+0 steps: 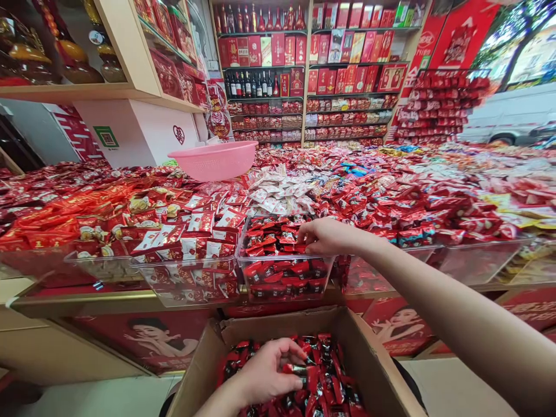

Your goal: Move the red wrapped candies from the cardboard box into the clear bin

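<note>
Far beyond the fingers (303, 233), tall pale wooden shelves (306, 87) line the back wall; daylight enters through the glass shopfront (516, 52) up right.

Brown cardboard box (373, 370), matt and slightly rough, wrapped sweets (324, 376) inside in glossy red and black film, crinkled, clear plastic bin (286, 289), smooth and see-through with glare, pink plastic basket (215, 161), soft sheen, pale wooden shelf (125, 52), smooth, glass bottles (252, 86), shiny

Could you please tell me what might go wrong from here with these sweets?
The clear bin looks heaped near its rim, so sweets under the right hand could slide over the front. The left hand grips a loose bunch in the cardboard box; some may slip out when lifted.
</note>
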Tool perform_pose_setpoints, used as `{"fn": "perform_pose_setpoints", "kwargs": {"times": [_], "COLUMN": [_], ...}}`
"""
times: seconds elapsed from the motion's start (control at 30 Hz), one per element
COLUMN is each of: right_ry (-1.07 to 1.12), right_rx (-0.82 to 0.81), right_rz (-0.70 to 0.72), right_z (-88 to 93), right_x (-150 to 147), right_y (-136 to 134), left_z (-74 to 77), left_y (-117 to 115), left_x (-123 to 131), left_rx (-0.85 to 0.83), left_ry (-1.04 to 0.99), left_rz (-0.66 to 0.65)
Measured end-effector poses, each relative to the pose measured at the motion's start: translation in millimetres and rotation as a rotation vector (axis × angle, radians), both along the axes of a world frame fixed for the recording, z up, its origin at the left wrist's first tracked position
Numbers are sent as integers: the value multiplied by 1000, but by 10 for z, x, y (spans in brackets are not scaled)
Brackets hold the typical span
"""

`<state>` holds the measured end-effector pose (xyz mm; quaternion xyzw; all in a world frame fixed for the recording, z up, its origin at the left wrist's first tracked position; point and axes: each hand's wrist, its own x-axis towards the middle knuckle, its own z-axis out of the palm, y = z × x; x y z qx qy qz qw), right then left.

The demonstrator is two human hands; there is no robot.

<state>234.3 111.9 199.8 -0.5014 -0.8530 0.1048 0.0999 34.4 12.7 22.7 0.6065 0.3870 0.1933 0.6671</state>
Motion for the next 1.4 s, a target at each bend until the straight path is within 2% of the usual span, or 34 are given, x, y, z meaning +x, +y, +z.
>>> {"fn": "perform_pose_setpoints", "kwargs": {"times": [0.07,0.13,0.2,0.27,0.33,0.43,0.6,0.7,0.77,0.87,0.93,1.07,1.13,1.27,1.4], "right_ry": [-24,-21,30,103,159,201,342,575,640,572,575,691,683,578,475], "right_rx": [45,53,68,90,110,158,353,293,248,325,379,430,462,465,464], "right_rz": [-9,-3,10,23,32,34,41,63,42,6,33,86,99,147,74], "right_z": [-21,-53,-92,-133,-170,-204,-204,-173,-145,-113,-113,-163,-193,-223,-223], "right_x": [6,19,38,57,71,83,91,72,49,12,-9,-33,-37,-47,-72], "right_y": [-10,-19,-25,-30,-35,-49,-48,9,63,147,198,262,264,226,184], "left_z": [450,921,1316,1578,1710,1768,1807,1825,1814,1773,1749,1737,1737,1707,1642], "left_y": [-68,-64,30,197,397,675,984,1116,1187,1256,1277,1278,1271,1279,1333], "left_x": [21,5,-33,-70,-84,-31,200,312,349,359,351,317,298,264,223], "left_rx": [82,217,386,521,589,651,753,752,771,819,826,649,569,478,561], "left_ry": [-51,-101,-137,-115,-104,-109,-109,-130,-109,-45,-17,-68,-96,-108,-15], "left_rz": [33,142,265,379,407,372,311,214,164,167,191,204,215,93,64]}}
